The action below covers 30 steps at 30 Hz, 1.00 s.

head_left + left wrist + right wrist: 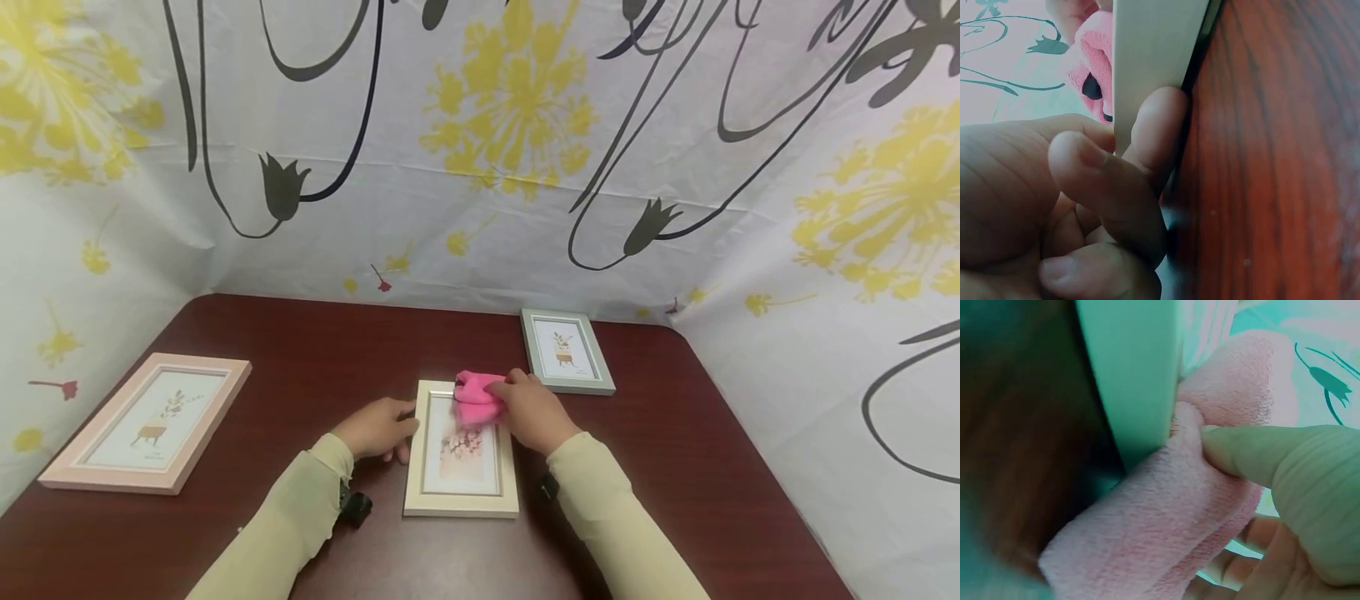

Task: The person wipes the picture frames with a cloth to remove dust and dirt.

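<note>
A cream picture frame (461, 506) with a pink blossom print lies face up on the table. At its left edge my left hand (377, 429) holds it; in the left wrist view a fingertip (1159, 128) presses the frame's side (1157, 50), and the other fingers are curled. My right hand (536, 410) grips a folded pink cloth (478, 396) on the upper right of the frame. Close up in the right wrist view, the thumb (1235, 450) pushes into the fluffy cloth (1147, 531), which wraps over the frame's edge (1132, 381).
A pink picture frame (202, 442) lies at the left of the dark red wooden table (337, 342). Behind the right hand is a grey-green picture frame (581, 385). A white patterned curtain (465, 258) surrounds the table's back and sides.
</note>
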### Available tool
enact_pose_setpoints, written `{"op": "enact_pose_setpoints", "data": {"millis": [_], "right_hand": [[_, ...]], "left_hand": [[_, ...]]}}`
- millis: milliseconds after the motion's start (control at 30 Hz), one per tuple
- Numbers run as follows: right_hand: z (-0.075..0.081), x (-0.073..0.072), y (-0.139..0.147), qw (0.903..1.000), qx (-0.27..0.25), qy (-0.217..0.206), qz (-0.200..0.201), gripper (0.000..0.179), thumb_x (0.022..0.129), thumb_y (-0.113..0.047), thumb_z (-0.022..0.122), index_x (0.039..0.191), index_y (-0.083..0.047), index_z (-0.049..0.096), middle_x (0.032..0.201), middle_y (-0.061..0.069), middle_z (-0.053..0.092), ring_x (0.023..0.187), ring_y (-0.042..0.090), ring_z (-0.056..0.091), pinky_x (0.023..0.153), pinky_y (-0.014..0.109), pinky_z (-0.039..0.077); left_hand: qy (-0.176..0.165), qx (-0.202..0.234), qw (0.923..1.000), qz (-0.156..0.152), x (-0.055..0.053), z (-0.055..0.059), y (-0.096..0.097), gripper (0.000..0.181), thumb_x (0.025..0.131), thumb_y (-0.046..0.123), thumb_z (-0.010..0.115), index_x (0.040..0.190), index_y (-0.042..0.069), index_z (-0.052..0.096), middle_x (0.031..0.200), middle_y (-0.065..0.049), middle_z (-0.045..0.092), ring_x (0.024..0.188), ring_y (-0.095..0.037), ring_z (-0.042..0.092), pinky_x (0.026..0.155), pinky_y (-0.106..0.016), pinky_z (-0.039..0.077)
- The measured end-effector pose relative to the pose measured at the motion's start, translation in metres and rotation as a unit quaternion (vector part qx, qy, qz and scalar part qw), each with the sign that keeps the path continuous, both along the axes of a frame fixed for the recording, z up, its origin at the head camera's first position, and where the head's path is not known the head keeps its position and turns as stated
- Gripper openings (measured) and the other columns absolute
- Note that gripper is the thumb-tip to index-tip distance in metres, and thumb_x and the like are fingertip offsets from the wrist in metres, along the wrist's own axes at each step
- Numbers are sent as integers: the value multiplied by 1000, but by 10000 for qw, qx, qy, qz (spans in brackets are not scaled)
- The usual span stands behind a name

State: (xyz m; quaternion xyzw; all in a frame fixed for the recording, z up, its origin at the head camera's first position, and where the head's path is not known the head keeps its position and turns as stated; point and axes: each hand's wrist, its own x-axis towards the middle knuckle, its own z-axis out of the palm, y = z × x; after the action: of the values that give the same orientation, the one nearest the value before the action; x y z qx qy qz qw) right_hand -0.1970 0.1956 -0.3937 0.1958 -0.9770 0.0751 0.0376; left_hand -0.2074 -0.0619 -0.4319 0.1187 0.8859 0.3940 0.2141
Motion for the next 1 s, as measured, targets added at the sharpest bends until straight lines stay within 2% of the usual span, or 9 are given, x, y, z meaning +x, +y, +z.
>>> {"op": "enact_pose_setpoints", "data": {"millis": [100, 233, 433, 633, 733, 900, 933, 1000], "right_hand": [[-1, -4, 0, 10000, 20, -50, 47, 35, 87, -12, 76, 121, -17, 72, 95, 6, 56, 85, 24, 55, 76, 39, 53], [-2, 2, 3, 9998, 59, -56, 191, 33, 88, -11, 74, 120, -18, 73, 96, 5, 56, 85, 22, 54, 74, 37, 52], [1, 27, 10, 9970, 144, -166, 736, 31, 86, -7, 73, 114, -21, 76, 91, -2, 53, 82, 15, 48, 72, 30, 47], [16, 52, 12, 9894, 114, -263, 1426, 33, 81, 2, 69, 101, -22, 79, 87, -4, 53, 77, 14, 46, 69, 27, 44], [19, 55, 12, 9867, 117, -292, 1594, 31, 79, 2, 71, 98, -22, 79, 85, -4, 54, 75, 13, 46, 67, 26, 44], [17, 52, 16, 9873, -22, -312, 1556, 28, 81, -3, 78, 104, -19, 78, 87, -4, 54, 77, 13, 49, 69, 27, 46], [17, 51, 18, 9878, -58, -289, 1528, 28, 82, -4, 78, 106, -19, 78, 88, -4, 54, 78, 13, 50, 70, 27, 46], [18, 50, 22, 9887, -146, -136, 1488, 29, 84, -4, 77, 109, -18, 78, 90, -4, 57, 81, 13, 53, 72, 28, 49]], "left_hand": [[18, -10, 10000, -15, 0, -1, 0, 54, 102, 22, 53, 151, 3, 39, 60, -4, 65, 44, -13, 49, 53, -28, 44], [41, 21, 10000, -8, -1, -1, 1, 54, 102, 22, 53, 151, 2, 39, 60, -4, 65, 44, -13, 50, 52, -28, 43], [31, 94, 9999, -17, -1, -2, 0, 55, 102, 21, 53, 151, 1, 39, 59, -4, 65, 44, -12, 49, 51, -27, 43], [5, 175, 9998, 39, 1, -1, 0, 54, 102, 20, 53, 150, 0, 39, 59, -5, 65, 43, -13, 50, 58, -27, 46], [-24, 176, 9998, 132, 2, -1, -1, 54, 102, 20, 53, 150, 1, 39, 59, -5, 65, 43, -13, 50, 64, -28, 48], [44, 33, 9999, 150, 2, 1, -1, 53, 101, 22, 53, 149, 2, 42, 60, -6, 66, 45, -15, 53, 62, -29, 48], [108, -35, 9998, 142, 2, 1, 0, 52, 101, 22, 54, 148, 2, 44, 62, -7, 66, 48, -17, 55, 62, -31, 49], [466, -317, 9984, 93, 2, 2, 0, 49, 100, 24, 55, 144, 2, 51, 80, -11, 72, 68, -22, 66, 71, -37, 53]]}}
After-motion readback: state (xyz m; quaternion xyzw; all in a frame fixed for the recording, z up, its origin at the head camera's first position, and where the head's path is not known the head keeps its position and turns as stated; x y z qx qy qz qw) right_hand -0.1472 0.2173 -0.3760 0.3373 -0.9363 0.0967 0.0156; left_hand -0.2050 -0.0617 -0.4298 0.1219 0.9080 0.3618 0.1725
